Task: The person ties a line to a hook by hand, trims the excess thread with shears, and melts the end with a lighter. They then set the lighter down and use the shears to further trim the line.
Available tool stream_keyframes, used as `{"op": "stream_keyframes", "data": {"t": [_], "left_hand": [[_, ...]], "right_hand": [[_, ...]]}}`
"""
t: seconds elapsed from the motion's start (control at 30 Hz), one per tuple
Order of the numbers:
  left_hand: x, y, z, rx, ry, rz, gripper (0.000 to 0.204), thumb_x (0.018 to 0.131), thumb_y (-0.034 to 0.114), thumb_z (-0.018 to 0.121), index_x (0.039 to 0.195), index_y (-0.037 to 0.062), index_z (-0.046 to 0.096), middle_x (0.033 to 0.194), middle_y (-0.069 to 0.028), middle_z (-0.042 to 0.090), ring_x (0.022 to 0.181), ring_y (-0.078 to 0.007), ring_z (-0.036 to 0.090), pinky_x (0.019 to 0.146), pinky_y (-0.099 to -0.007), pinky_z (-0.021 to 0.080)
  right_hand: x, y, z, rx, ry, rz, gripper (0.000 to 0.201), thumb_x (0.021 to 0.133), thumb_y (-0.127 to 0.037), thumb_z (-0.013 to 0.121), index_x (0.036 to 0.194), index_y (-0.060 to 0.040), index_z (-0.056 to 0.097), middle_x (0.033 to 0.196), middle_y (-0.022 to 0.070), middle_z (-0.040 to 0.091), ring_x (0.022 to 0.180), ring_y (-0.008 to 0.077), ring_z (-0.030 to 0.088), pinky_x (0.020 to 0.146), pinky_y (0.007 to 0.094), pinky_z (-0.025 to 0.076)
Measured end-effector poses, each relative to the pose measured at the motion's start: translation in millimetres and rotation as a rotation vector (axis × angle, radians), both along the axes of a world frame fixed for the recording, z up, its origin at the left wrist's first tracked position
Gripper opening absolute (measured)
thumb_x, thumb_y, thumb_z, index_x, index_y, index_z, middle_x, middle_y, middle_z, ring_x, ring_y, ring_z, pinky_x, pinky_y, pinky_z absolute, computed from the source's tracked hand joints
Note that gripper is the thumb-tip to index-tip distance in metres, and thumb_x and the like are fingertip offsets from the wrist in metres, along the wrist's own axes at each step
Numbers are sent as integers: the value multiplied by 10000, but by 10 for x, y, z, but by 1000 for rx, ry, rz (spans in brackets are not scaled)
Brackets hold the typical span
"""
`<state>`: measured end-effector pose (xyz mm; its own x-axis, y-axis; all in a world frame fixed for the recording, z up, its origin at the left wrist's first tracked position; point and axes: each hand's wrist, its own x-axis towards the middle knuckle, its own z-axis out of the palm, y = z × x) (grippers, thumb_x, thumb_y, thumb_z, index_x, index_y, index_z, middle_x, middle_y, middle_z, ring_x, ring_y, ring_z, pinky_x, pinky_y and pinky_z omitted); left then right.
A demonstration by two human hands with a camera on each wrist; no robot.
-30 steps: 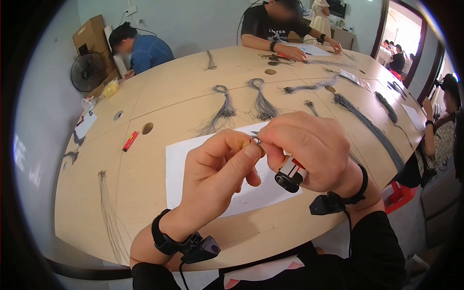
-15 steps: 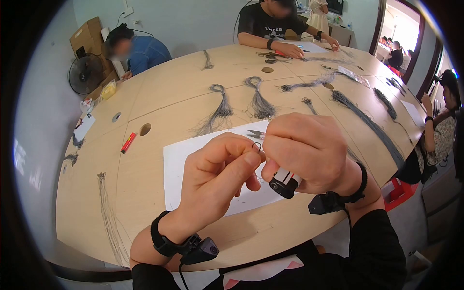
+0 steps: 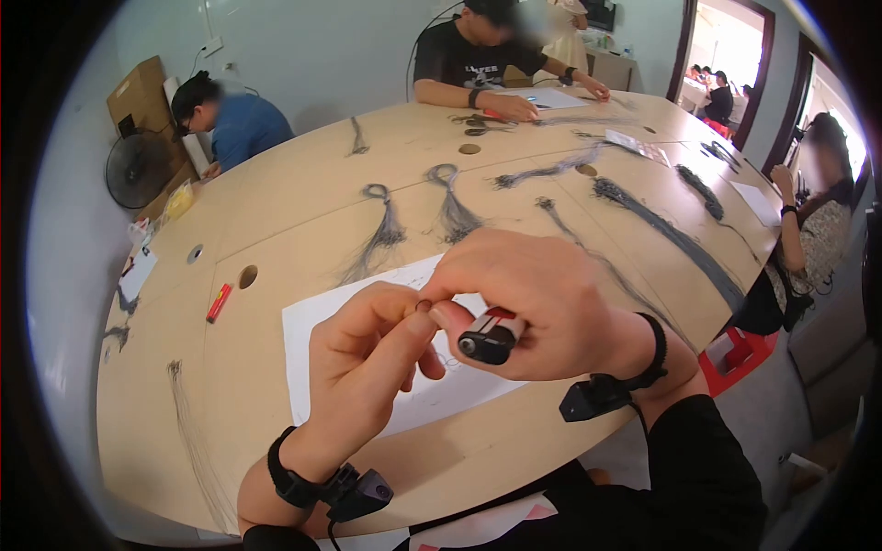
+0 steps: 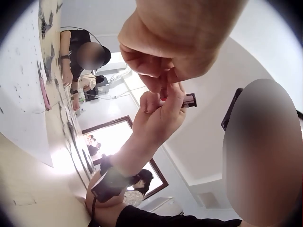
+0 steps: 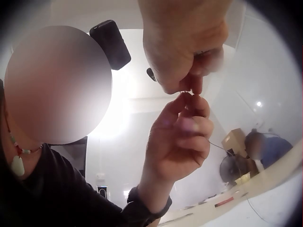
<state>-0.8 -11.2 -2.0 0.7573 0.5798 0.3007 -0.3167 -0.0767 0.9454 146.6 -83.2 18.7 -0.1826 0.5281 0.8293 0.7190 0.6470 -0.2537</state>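
My left hand [image 3: 367, 363] pinches a small dark curved hook [image 3: 424, 306] between thumb and index finger, most of it covered by the fingertips. Right against it, my right hand [image 3: 537, 298] brings its own thumb and index fingertips together. The same right hand grips a short lighter-like thing [image 3: 491, 338] with a black end and a white and red body. Both hands are raised over a white paper sheet [image 3: 317, 344]. In the left wrist view, pink-handled snips [image 4: 43, 92] with dark pointed tips lie on the sheet; in the head view they are hidden.
Looped bundles of grey line [image 3: 384, 230] lie beyond the paper, with a long thick bundle [image 3: 671, 241] on the right. A red lighter [image 3: 220, 303] and loose strands [image 3: 188, 432] are on the left. Across the table [image 3: 248, 386] another person [image 3: 478, 73] works near black scissors [image 3: 478, 122].
The head view has swung, shifting the scene leftward. My fingertips have closed up around the hook, covering more of it, and my right hand now hides the snips' tips.
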Motion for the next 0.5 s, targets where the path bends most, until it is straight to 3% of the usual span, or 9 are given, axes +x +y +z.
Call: {"op": "stream_keyframes", "data": {"t": [0.1,0.5], "left_hand": [[7,15,-32,61,8,5,62,777,51,476,800,8,514,741,-39,528,546,-81,522,401,-154,338],[1,46,-40,93,-63,8,66,781,39,464,793,-9,506,759,-60,515,546,-88,522,398,-160,341]], "right_hand": [[-4,3,-18,-19,-13,-12,128,603,-14,590,689,-32,497,620,65,498,511,190,477,416,249,367],[21,22,-57,-54,-73,-46,168,593,-19,592,723,-42,487,611,48,483,508,179,467,411,244,361]]}}
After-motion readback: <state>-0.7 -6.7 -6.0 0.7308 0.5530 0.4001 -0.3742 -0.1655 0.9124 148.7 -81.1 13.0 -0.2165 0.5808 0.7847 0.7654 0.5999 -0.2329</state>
